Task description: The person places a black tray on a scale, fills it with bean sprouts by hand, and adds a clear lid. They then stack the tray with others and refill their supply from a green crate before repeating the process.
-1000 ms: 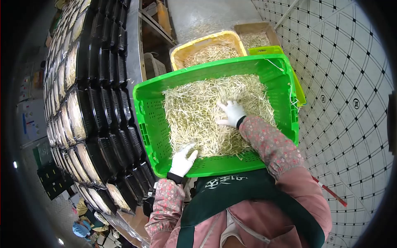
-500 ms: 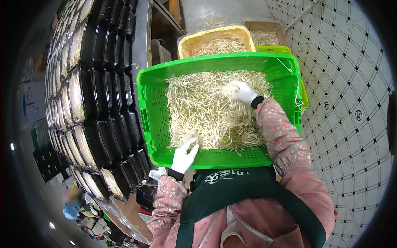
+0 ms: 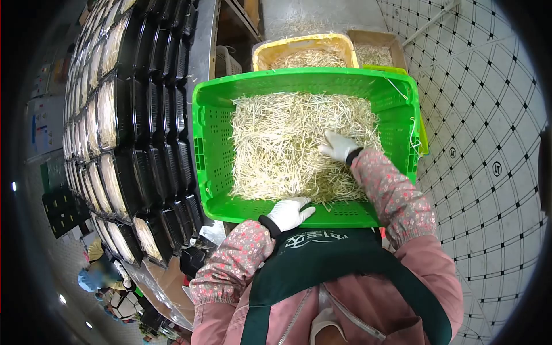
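Head view, lower centre — left hand (image 3: 290, 213), white-gloved, lies on the near rim of the green crate (image 3: 214, 115), fingers extended and close together, gripping nothing. Right hand (image 3: 339, 146), also gloved, rests right of centre on the bean sprouts (image 3: 276, 144), fingers slightly spread, tips pressed into the heap. Sprouts fill the crate's middle. Top of frame — yellow tub (image 3: 261, 54) of sprouts just behind the crate. Left side: rows of black trays (image 3: 144, 115).
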Demonstrator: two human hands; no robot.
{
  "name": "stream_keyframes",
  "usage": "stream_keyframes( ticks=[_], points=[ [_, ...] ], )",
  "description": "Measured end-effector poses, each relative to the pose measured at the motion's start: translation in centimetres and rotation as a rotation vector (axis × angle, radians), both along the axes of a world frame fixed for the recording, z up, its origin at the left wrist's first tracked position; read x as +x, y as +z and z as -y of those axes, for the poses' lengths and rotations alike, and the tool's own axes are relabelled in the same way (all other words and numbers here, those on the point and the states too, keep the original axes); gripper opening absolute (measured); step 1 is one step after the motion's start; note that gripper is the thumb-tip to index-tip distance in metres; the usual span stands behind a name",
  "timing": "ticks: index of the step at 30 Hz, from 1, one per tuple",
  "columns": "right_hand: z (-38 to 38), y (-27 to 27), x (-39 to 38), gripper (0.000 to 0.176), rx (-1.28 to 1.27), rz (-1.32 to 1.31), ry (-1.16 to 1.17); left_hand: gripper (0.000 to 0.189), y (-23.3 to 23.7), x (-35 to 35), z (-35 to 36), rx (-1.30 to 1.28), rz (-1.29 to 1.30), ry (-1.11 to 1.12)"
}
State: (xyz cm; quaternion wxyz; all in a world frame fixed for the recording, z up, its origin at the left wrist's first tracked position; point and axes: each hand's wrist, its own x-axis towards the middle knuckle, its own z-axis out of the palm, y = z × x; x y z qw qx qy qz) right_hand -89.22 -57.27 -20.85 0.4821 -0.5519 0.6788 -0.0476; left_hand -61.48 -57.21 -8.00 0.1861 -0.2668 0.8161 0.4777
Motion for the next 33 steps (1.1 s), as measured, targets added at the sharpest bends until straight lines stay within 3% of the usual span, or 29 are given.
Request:
stream_keyframes(
  ticks=[2,3,6,7,10,11,15,17,21,24,27,29,32,33],
  points=[
    [-3.0,-1.0,2.9,0.074,-0.18,-0.362,0.132,0.055,0.7,-1.3,0.0,0.056,0.142,-0.027],
    [-3.2,-0.6,4.1,0.07,-0.331,-0.422,0.04,0.061,0.1,-1.3,0.0,0.065,0.185,-0.04],
    [-2.7,1.2,3.8,0.063,-0.068,-0.232,0.082,0.065,-1.0,-1.9,-0.1,0.101,0.296,-0.024],
    [-3.1,0.5,3.9,0.058,-0.148,-0.273,0.045,0.07,-1.1,-2.5,-0.1,0.147,0.354,-0.024],
    [-2.5,-0.9,3.2,0.059,-0.049,-0.208,0.045,0.075,-3.0,-3.6,-0.8,0.186,0.413,-0.018],
    [-2.8,-2.1,3.3,0.059,-0.171,-0.231,-0.003,0.078,-3.3,-3.9,-1.0,0.191,0.43,0.007],
    [-1.3,-0.1,3.2,0.063,-0.004,-0.224,-0.03,0.085,-5.7,-4.5,-1.9,0.277,0.468,0.041],
    [-1.2,-1.6,3.3,0.065,0.02,-0.201,-0.04,0.079,-8.0,-3.7,-3.0,0.311,0.424,0.197],
    [-1.7,-1.5,2.7,0.071,0.07,-0.111,0.01,0.063,-5.7,-5.1,-1.7,0.677,0.495,0.609],
    [-2.4,-1.1,2.8,0.065,0.018,-0.139,0.024,0.058,-6.9,-5.0,-3.0,0.687,0.401,0.717],
    [-3.2,-1.2,3.4,0.057,-0.132,-0.185,-0.007,0.06,-4.1,-6.6,-2.2,0.758,0.38,0.785],
    [-3.2,-1.3,3.5,0.06,-0.106,-0.177,-0.011,0.054,-1.9,-7.4,-1.7,0.783,0.375,0.84],
    [-3.2,-1.9,2.8,0.074,0.025,-0.099,0.039,0.043,-5.6,-5.2,-3.0,0.776,0.31,0.866],
    [-3.3,-1.6,2.5,0.075,0.038,-0.068,0.02,0.033,-4.6,-4.8,-2.8,0.862,0.212,0.874]
  ],
)
